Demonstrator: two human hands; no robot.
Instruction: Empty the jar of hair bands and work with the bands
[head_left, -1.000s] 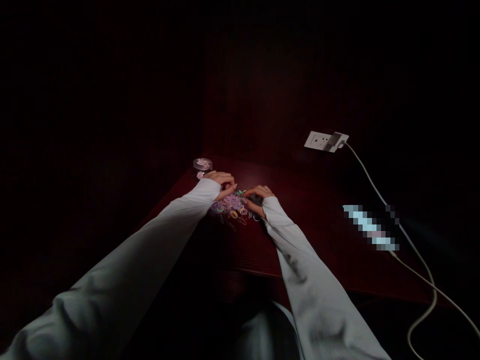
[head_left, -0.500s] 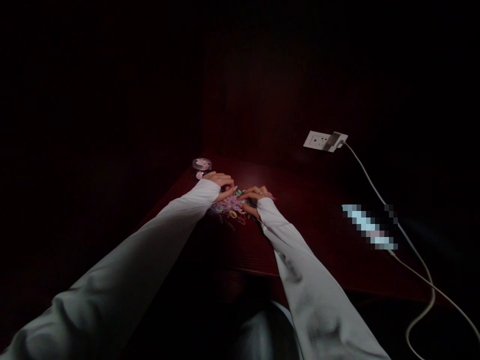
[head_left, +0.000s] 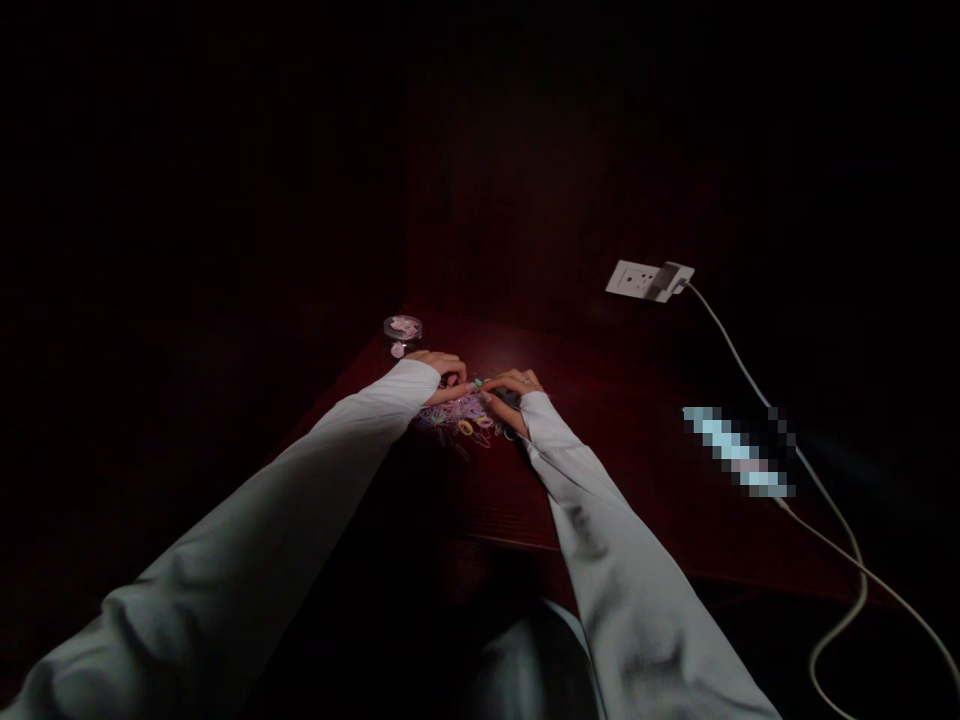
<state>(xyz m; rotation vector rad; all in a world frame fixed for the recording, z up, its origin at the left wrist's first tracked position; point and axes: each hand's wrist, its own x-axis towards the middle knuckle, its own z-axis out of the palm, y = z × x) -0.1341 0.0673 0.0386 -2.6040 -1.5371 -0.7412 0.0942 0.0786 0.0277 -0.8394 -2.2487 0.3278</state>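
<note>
A tangled heap of small coloured elastic hair ties [head_left: 450,412], mostly purple with some yellow and pink, lies on the dark red table under both hands. My left hand [head_left: 444,372] is over the heap's far left side, fingers curled and thumb stretched toward the right. From the right, my right hand [head_left: 514,388] reaches in with thumb and fingers drawn together. The fingertips of both hands nearly meet beside a small green piece [head_left: 478,384]. Whatever lies between the fingers is too small and dark to make out.
A round clear container [head_left: 403,327] with pink pieces stands at the back left, a small pink item [head_left: 397,350] before it. On the right, a pixelated bright device [head_left: 739,452] has a white cable [head_left: 832,500] near it. A charger [head_left: 670,282] sits in the wall socket [head_left: 634,280].
My right hand has shifted slightly and its fingertips have come closer to my left thumb. More of the heap's near right side shows. The left hand has barely moved.
</note>
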